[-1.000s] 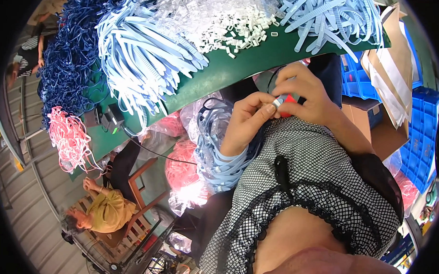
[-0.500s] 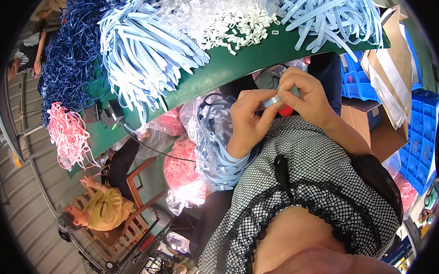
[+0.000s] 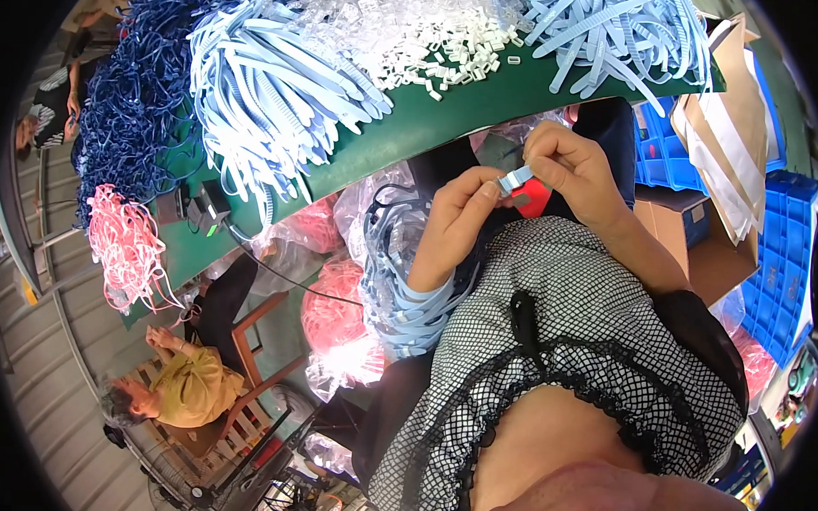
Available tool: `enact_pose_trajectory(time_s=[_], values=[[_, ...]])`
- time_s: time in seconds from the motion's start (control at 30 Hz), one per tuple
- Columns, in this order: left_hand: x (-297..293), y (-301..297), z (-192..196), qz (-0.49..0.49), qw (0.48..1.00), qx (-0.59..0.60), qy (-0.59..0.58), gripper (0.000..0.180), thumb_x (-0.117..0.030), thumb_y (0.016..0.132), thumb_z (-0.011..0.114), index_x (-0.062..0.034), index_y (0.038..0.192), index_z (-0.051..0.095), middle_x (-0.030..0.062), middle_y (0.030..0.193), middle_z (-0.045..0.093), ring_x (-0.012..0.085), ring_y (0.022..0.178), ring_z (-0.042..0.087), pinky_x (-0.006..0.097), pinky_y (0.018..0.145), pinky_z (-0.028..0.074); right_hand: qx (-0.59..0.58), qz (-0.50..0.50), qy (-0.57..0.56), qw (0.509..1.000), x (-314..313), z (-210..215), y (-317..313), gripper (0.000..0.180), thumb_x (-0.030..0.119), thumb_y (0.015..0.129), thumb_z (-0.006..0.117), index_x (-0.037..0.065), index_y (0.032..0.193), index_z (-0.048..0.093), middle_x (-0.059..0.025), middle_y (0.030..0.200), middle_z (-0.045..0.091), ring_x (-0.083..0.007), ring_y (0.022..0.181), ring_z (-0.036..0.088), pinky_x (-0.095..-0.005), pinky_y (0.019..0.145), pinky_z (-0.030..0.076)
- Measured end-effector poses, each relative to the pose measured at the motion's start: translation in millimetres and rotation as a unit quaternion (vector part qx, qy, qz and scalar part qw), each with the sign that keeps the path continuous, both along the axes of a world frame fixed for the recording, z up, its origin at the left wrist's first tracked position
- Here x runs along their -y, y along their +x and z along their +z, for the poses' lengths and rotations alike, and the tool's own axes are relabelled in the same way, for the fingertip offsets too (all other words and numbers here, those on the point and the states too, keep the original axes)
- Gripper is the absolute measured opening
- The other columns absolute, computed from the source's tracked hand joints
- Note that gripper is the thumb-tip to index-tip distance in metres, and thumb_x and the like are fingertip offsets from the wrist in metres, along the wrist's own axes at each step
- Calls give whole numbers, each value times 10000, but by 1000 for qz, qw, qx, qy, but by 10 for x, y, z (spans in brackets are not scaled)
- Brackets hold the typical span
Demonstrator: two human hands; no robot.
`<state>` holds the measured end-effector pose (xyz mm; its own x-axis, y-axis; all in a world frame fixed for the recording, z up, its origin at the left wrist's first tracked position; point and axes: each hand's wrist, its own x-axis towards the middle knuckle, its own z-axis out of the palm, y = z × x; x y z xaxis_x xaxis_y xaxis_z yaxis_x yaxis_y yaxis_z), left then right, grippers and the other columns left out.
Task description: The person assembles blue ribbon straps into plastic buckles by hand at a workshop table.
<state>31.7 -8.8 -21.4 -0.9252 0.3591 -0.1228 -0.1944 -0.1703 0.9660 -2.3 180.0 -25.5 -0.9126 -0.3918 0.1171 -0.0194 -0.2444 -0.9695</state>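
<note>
Over my lap, both hands pinch a short light-blue ribbed strap [image 3: 516,179] with a pale loop around it. My left hand [image 3: 466,208] grips its left end between thumb and fingers. My right hand [image 3: 570,166] pinches the right end, fingers bent and closed. A red thing [image 3: 532,201], of a kind I cannot make out, lies just beneath the strap. On the green table [image 3: 404,138] beyond my hands are small white plastic loops [image 3: 443,58] and a heap of light-blue straps [image 3: 270,106]. More light-blue straps [image 3: 606,37] lie at the far right.
Dark-blue cords [image 3: 131,93] and pink straps [image 3: 121,245] hang at the table's left end. Bagged blue straps [image 3: 399,282] and pink bundles [image 3: 339,316] sit left of my lap. A cardboard box [image 3: 689,238] and blue crates [image 3: 778,259] stand at right. Another person [image 3: 188,387] sits at lower left.
My hands have drawn slightly apart, the left one moving a little left and down. More of the strap and its pale loop now shows between them, and more of the red thing below.
</note>
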Motion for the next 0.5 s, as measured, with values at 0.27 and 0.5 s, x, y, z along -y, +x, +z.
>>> enact_pose_trajectory(time_s=[0.27, 0.5], values=[[37, 26, -38, -2, 997, 26, 75, 253, -235, 916, 492, 7, 963, 550, 24, 787, 545, 79, 711, 460, 210, 668, 367, 32, -22, -15, 999, -11, -106, -7, 97, 83, 855, 548, 3, 808, 520, -52, 842, 485, -125, 774, 450, -240, 728, 360], [62, -1, -49, 1, 996, 33, 85, 251, -237, 913, 503, 4, 961, 552, 27, 794, 553, 78, 714, 467, 207, 666, 370, -150, -31, 107, 982, 64, 69, -150, 162, 71, 763, 670, 12, 881, 576, -56, 913, 548, -123, 796, 520, -232, 708, 407]])
